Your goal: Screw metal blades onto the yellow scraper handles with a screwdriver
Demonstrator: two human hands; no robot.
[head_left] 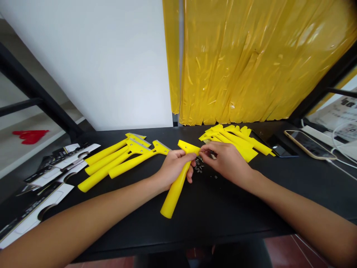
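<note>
1. Black desk (223, 219) in front of a white wall (83, 63) and creased yellow plastic sheeting (251, 63).
2. Left hand (174, 167) closed around a yellow plastic scraper (174, 193), just below its wide head, with the tapered handle angled down onto the desk.
3. Right hand (227, 160) pinching at the scraper's head, fingertips pressed together; anything between them too small to tell.
4. Tiny dark pieces (214, 176) scattered just beside the right hand.
5. Four matching yellow scrapers (117, 160) in a row to the left; a yellow scraper heap (237, 141) beyond the right hand.
6. White-and-black card packaging (47, 186) along the left side; gold-framed smartphone (308, 144) at right.
</note>
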